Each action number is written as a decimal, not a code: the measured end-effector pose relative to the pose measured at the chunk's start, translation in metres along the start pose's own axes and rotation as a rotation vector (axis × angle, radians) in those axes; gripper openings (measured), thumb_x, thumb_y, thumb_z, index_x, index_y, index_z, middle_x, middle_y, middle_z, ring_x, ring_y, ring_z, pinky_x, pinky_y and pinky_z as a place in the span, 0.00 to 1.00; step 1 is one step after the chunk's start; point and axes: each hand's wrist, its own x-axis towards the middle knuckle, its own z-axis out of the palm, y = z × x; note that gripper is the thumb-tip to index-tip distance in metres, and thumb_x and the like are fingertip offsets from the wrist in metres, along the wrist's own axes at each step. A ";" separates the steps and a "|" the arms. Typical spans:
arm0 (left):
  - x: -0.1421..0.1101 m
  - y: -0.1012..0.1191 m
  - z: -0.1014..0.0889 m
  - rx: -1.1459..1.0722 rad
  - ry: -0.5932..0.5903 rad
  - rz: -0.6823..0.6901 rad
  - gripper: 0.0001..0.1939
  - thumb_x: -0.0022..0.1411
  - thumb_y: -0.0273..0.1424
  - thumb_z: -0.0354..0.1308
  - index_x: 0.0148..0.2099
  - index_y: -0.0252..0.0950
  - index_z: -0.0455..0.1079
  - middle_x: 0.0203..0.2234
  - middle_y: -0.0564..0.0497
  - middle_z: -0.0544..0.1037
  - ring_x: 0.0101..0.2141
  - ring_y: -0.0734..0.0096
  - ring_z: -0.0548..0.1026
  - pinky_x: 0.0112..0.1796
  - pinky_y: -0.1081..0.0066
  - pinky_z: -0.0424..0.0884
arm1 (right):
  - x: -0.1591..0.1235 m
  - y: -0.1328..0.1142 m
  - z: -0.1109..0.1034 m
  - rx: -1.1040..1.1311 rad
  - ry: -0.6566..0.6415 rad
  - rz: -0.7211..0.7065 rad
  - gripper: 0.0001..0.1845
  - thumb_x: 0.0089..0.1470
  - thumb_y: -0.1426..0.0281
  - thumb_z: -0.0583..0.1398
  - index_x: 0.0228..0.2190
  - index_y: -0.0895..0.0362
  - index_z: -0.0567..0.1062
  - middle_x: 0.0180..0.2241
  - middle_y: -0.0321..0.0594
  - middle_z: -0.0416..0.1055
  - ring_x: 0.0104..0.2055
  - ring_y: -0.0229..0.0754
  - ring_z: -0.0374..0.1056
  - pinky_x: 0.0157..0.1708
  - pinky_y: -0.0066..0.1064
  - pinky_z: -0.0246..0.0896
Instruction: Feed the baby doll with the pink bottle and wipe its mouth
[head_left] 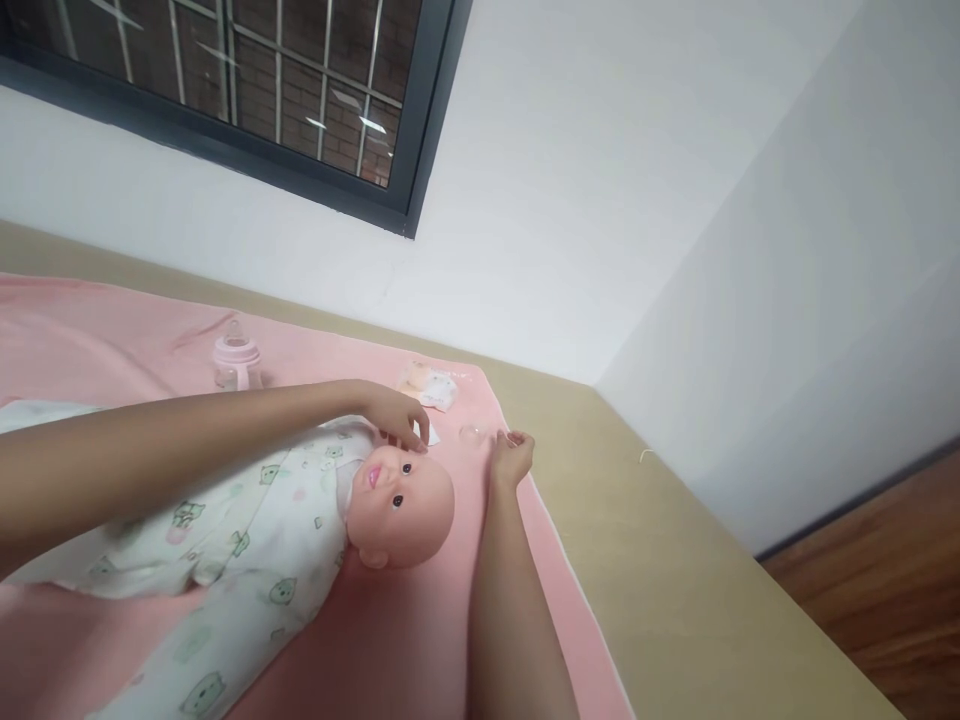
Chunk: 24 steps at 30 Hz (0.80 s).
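Observation:
A baby doll [397, 505] in a white printed sleepsuit lies on a pink blanket [97, 340], its head toward the right. My left hand [396, 415] reaches across the doll's chest, fingers curled just above its face and touching a small white pad [433, 433]. My right hand [513, 455] rests on the blanket beyond the doll's head, fingers curled in, beside a small clear cap [471, 435]. Whether either hand pinches anything is hard to see.
A pink baby bottle [237, 362] stands on the blanket behind my left arm. A small pink-and-white packet [427, 386] lies near the blanket's far corner. The blanket covers a tan mattress [675, 560] set against white walls; wooden floor [885, 590] shows at right.

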 end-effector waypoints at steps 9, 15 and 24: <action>0.025 -0.003 0.013 -0.196 -0.270 -0.042 0.28 0.47 0.55 0.61 0.41 0.37 0.77 0.33 0.45 0.80 0.36 0.53 0.76 0.40 0.59 0.74 | -0.001 -0.001 -0.001 0.031 -0.016 0.022 0.19 0.48 0.70 0.49 0.43 0.59 0.66 0.36 0.46 0.75 0.41 0.44 0.71 0.41 0.32 0.63; 0.032 -0.011 0.018 -0.311 -0.381 -0.052 0.32 0.52 0.58 0.56 0.45 0.37 0.76 0.43 0.42 0.78 0.48 0.51 0.73 0.46 0.64 0.72 | -0.003 -0.007 -0.004 0.039 0.028 0.028 0.21 0.46 0.68 0.53 0.44 0.60 0.66 0.36 0.46 0.75 0.37 0.44 0.71 0.39 0.32 0.63; 0.033 -0.013 0.023 -0.365 -0.376 -0.051 0.37 0.53 0.61 0.52 0.50 0.36 0.74 0.46 0.41 0.77 0.51 0.50 0.71 0.48 0.63 0.70 | -0.013 -0.025 -0.011 0.102 0.054 -0.031 0.17 0.50 0.66 0.51 0.40 0.59 0.70 0.34 0.46 0.76 0.37 0.44 0.71 0.41 0.33 0.63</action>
